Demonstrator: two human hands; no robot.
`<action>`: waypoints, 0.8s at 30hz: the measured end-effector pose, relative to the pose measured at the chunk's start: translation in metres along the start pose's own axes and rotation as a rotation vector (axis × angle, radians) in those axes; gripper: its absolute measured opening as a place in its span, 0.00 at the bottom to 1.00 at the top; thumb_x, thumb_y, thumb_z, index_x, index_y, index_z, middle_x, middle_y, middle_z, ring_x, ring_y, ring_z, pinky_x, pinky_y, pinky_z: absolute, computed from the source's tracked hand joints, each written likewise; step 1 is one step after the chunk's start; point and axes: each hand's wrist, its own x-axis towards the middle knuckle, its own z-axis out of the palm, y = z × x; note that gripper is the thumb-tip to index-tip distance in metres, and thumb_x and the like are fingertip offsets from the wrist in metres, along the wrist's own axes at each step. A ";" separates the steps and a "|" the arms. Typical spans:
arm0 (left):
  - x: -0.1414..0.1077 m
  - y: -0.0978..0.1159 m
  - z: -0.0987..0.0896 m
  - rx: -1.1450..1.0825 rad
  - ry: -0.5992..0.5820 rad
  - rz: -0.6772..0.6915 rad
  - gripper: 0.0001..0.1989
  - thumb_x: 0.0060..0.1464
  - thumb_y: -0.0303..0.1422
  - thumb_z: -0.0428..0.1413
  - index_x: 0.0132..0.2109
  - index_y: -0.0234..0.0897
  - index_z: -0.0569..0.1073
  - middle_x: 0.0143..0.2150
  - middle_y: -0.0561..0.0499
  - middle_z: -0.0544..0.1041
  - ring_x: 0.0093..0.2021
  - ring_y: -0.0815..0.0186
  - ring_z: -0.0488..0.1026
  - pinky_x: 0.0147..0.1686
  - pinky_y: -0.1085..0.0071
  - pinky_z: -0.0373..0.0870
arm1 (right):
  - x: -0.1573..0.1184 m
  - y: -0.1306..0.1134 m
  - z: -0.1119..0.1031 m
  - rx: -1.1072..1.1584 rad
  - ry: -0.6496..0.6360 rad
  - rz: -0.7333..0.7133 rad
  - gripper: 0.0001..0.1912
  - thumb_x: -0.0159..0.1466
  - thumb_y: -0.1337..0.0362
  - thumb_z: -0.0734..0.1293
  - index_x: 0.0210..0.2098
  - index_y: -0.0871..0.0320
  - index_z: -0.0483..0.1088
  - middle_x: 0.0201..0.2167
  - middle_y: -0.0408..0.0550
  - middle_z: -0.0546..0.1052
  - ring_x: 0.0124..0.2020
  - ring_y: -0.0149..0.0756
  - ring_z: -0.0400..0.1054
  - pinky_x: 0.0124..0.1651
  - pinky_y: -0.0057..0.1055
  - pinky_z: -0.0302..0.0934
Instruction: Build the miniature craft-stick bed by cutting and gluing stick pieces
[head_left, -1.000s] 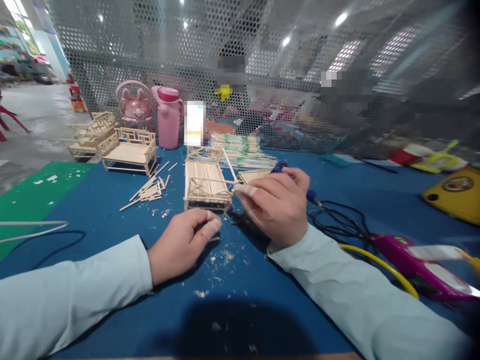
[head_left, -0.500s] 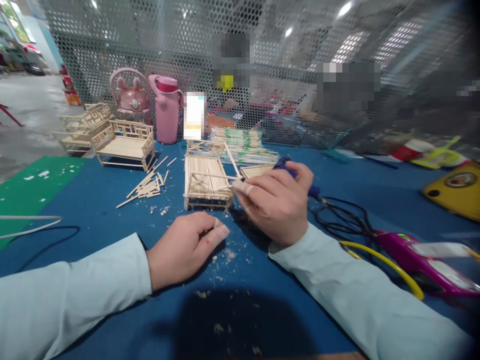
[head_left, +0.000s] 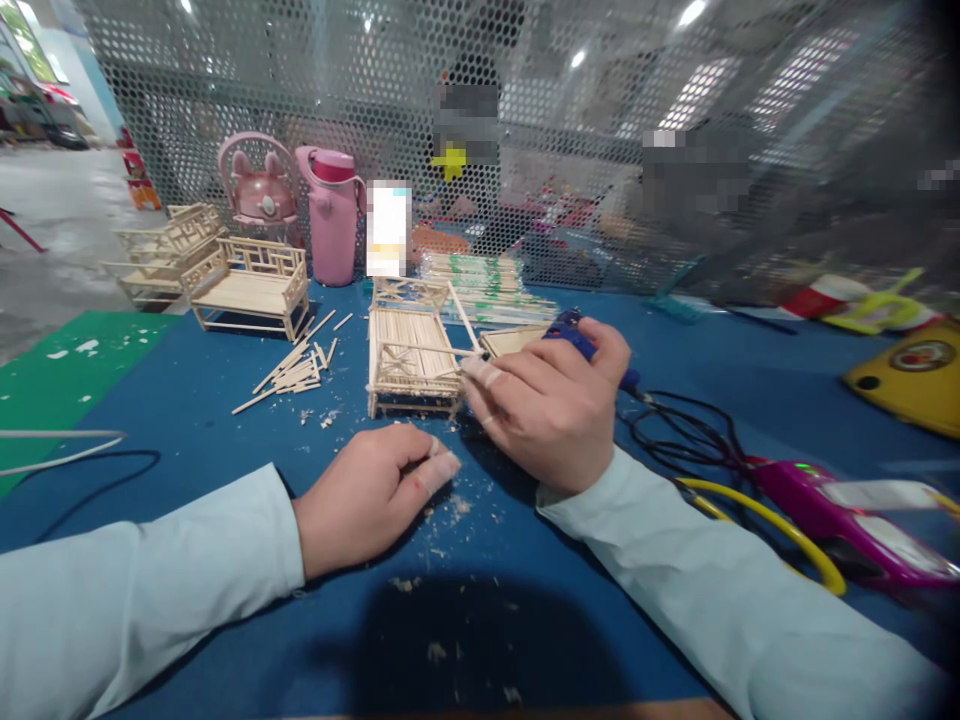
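A small bench of thin wooden sticks (head_left: 414,345) stands on the blue table (head_left: 300,650) in the middle. At its right front corner are the fingertips of my right hand (head_left: 551,405), bent and pressed together; what they grip, if anything, is hidden. A dark blue tool (head_left: 574,330) shows behind that hand's knuckles. My left hand (head_left: 375,495) rests on the table in front of the bench, fingers curled and thumb against the forefinger. Whatever lies between them is too small to make out. A flat stick frame (head_left: 514,340) lies right of the bench.
Finished-looking stick benches (head_left: 251,285) stand back left, near loose sticks (head_left: 296,372). Behind are a pink bottle (head_left: 332,225), a bright phone (head_left: 388,228) and packed sticks (head_left: 480,285) before a perforated screen (head_left: 360,90). Right: black cables (head_left: 697,435), a purple device (head_left: 847,530).
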 end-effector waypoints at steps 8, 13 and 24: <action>-0.001 0.000 0.001 -0.008 0.002 0.004 0.17 0.59 0.37 0.46 0.24 0.35 0.61 0.23 0.56 0.64 0.26 0.73 0.59 0.29 0.76 0.56 | -0.004 0.002 -0.001 0.191 0.035 0.087 0.04 0.57 0.66 0.66 0.30 0.50 0.72 0.26 0.39 0.76 0.32 0.35 0.66 0.55 0.51 0.42; -0.001 0.000 0.000 -0.027 -0.004 0.002 0.16 0.59 0.37 0.46 0.26 0.35 0.64 0.25 0.55 0.67 0.27 0.73 0.62 0.30 0.76 0.58 | -0.006 0.000 -0.001 0.431 0.139 0.284 0.12 0.54 0.71 0.65 0.37 0.50 0.66 0.32 0.44 0.73 0.34 0.37 0.66 0.49 0.45 0.54; -0.002 0.001 0.000 -0.016 -0.028 0.015 0.14 0.59 0.36 0.45 0.28 0.35 0.67 0.26 0.54 0.69 0.28 0.72 0.63 0.31 0.75 0.60 | 0.000 0.000 0.020 1.210 -0.215 0.837 0.12 0.48 0.66 0.68 0.31 0.56 0.63 0.28 0.40 0.66 0.29 0.29 0.60 0.34 0.30 0.58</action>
